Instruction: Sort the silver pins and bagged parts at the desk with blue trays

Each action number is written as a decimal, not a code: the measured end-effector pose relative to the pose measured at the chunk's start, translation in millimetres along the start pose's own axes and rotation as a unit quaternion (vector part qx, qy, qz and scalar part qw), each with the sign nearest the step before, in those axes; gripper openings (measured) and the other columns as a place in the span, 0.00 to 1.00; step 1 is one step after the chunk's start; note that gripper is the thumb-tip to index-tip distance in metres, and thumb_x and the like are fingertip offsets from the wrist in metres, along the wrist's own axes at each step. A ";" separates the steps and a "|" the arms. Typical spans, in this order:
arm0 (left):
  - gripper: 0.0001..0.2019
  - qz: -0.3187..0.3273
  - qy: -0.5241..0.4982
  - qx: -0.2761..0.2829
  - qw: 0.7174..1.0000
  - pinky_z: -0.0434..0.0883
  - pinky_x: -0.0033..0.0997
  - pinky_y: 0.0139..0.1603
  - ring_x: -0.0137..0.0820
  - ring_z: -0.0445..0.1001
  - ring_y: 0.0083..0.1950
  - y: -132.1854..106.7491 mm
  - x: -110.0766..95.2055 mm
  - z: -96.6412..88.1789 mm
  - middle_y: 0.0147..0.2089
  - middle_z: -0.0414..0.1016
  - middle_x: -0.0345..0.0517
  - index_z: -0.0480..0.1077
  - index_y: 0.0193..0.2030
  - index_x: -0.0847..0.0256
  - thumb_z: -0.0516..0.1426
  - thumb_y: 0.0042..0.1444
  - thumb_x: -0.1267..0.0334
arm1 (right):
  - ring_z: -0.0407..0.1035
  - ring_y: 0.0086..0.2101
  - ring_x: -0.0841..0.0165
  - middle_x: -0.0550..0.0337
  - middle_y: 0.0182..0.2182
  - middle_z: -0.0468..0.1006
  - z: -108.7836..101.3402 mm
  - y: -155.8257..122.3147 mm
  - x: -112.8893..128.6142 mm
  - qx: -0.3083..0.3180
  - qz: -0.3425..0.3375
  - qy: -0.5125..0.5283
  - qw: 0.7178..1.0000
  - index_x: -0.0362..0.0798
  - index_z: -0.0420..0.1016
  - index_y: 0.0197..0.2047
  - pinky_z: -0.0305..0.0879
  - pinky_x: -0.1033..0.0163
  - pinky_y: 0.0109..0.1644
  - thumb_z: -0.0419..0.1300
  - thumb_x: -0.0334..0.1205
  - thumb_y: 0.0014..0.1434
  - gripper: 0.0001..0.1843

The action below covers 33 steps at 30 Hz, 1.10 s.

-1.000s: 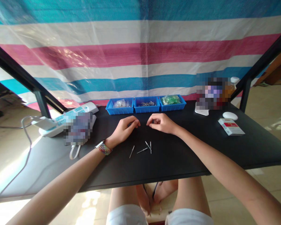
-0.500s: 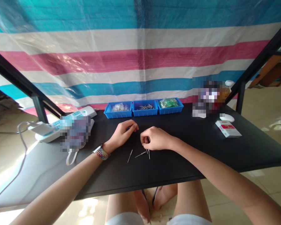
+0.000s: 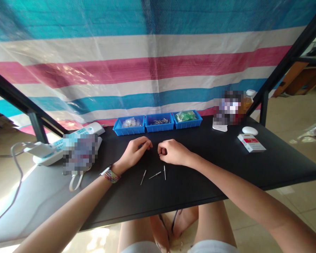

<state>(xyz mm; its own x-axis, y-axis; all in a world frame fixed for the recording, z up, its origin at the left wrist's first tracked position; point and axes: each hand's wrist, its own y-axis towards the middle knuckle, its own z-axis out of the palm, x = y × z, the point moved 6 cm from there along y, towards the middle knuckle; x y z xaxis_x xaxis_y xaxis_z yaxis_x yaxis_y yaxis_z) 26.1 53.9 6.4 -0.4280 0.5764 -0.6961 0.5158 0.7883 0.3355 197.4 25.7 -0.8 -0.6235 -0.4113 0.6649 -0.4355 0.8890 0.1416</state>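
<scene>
Striped tarpaulin (image 3: 158, 70) in teal, white and pink hangs behind a black bench (image 3: 200, 175). At mid-frame the left hand (image 3: 133, 152) rests curled on the bench, fingertips pressed together; whether it pinches anything cannot be told. Just right of it the right hand (image 3: 173, 152) is closed in a loose fist, its contents hidden. Three rivets (image 3: 154, 174) lie loose on the bench just below both hands. Three blue trays (image 3: 158, 123) stand in a row above them; a power strip (image 3: 58, 146) sits at the left, a red-and-white box (image 3: 251, 143) at the right.
</scene>
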 end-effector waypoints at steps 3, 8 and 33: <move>0.20 -0.003 0.000 0.004 1.000 0.72 0.33 0.43 0.35 0.77 0.38 -0.5 3.3 1.1 0.35 0.79 0.45 0.75 0.37 0.59 0.52 0.74 0.49 | 0.70 0.28 0.71 0.62 0.27 0.78 0.4 2.4 -5.2 -0.006 0.009 0.029 1.000 0.47 0.79 0.30 0.60 0.65 0.33 0.66 0.25 0.50 0.07; 0.20 -0.005 -0.002 0.005 1.000 0.72 0.33 0.42 0.35 0.77 0.38 -0.6 1.9 0.9 0.35 0.79 0.45 0.75 0.36 0.59 0.52 0.74 0.49 | 0.72 0.28 0.71 0.64 0.25 0.78 -4.0 7.6 -12.3 -0.022 0.016 0.080 0.996 0.46 0.79 0.29 0.63 0.66 0.35 0.67 0.24 0.51 0.07; 0.17 -0.006 -0.028 -0.001 1.000 0.72 0.32 0.44 0.35 0.76 0.39 -1.6 -7.8 -1.5 0.37 0.79 0.45 0.76 0.41 0.61 0.58 0.70 0.48 | 0.75 0.23 0.72 0.56 0.32 0.85 -0.8 16.2 -33.8 -0.089 0.094 0.446 0.886 0.45 0.79 0.35 0.68 0.69 0.25 0.75 0.46 0.51 0.16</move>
<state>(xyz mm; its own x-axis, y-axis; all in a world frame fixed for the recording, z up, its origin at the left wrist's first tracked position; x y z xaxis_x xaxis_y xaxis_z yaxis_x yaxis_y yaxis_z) 27.4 48.5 12.2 -0.3915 0.5540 -0.7347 0.5091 0.7955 0.3286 211.9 54.1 -20.4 0.1218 -0.0008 0.9926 -0.2203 0.9750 0.0278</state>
